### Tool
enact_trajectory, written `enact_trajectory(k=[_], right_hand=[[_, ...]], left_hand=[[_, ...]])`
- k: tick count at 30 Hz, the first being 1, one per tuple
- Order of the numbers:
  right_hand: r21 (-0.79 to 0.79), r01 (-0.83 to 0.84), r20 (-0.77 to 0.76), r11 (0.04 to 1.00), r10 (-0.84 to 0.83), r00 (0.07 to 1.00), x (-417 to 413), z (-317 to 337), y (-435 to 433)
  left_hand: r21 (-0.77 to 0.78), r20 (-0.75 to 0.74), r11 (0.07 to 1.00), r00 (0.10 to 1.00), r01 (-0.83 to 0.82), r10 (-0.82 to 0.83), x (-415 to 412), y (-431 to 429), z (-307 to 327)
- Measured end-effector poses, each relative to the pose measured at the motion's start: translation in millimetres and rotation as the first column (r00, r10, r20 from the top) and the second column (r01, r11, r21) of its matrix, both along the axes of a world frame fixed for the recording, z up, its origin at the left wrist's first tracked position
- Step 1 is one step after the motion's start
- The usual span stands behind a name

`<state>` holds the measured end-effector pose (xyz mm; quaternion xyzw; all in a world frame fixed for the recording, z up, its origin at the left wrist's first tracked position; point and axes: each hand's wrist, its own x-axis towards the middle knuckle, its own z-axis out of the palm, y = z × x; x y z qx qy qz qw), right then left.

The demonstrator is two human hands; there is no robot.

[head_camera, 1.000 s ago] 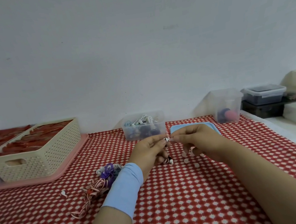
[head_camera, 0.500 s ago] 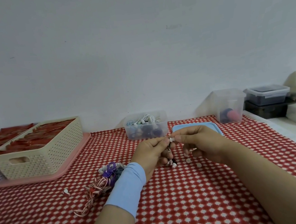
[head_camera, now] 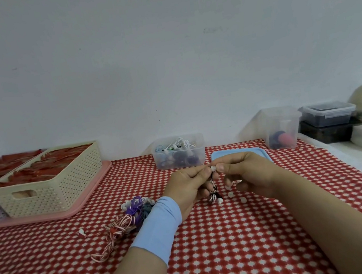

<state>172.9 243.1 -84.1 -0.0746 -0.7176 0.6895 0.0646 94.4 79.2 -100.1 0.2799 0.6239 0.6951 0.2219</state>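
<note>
Right hand shifted, checked tablecloth, white wall

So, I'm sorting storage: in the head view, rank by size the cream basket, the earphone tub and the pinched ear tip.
1. cream basket
2. earphone tub
3. ear tip, tiny though nearest the camera

Cable bundle left of hands; tub behind; basket far left.

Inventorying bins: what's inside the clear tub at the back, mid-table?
The clear tub holds tangled earphones: white earbuds and cables on top, a blue cable at left, dark and purple bundles lower down. Cloudy walls blur the lower layer, so the count and the tub floor can't be seen.
</note>
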Motion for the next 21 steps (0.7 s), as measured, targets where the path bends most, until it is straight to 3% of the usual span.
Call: enact_trajectory(k=[6,15,21], right_hand=[[-0.023,0.075,-0.014,0.997,-0.075,0.997,1.7,1.9,-4.3],[0.166,0.085,-0.070,0.982,-0.075,0.995,6.9,5.3,-5.9],[0.156,0.142,-0.133,0.978,-0.121,0.984,9.9,8.3,-9.3]], left_hand=[[-0.035,-0.032,0.999,0.999,-0.036,0.035,-2.0,-0.5,0.4],[-0.083,-0.077,0.993,0.994,-0.086,0.079,0.4,-1.2,2.4],[-0.074,-0.070,0.994,0.994,-0.084,0.079,0.1,0.9,0.6]])
